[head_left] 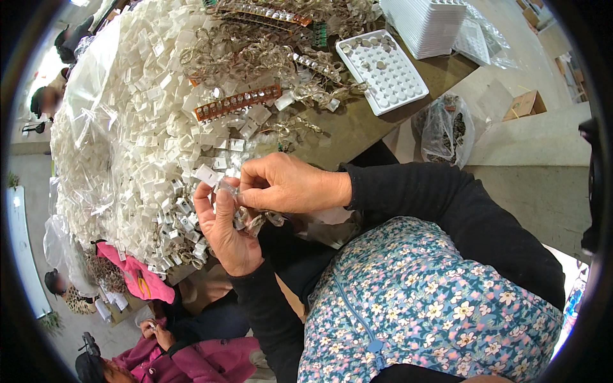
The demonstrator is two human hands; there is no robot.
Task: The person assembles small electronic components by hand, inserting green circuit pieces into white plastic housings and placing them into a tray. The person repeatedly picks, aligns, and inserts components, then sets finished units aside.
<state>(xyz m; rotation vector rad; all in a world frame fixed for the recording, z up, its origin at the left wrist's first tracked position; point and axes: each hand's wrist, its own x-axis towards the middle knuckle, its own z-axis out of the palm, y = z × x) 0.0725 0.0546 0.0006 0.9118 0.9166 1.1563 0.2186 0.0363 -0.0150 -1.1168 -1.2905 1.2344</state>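
Blue flower-patterned cloth garment lies nearest; beyond it, the left hand and right hand pinch one small translucent plastic piece between them, beside the heap of white plastic parts.

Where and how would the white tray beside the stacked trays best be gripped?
Probably the white tray is best pinched by its near rim, coming from the person's side with the right hand, the nearer one: gray round pieces lie mostly toward its far end, so keep it level.
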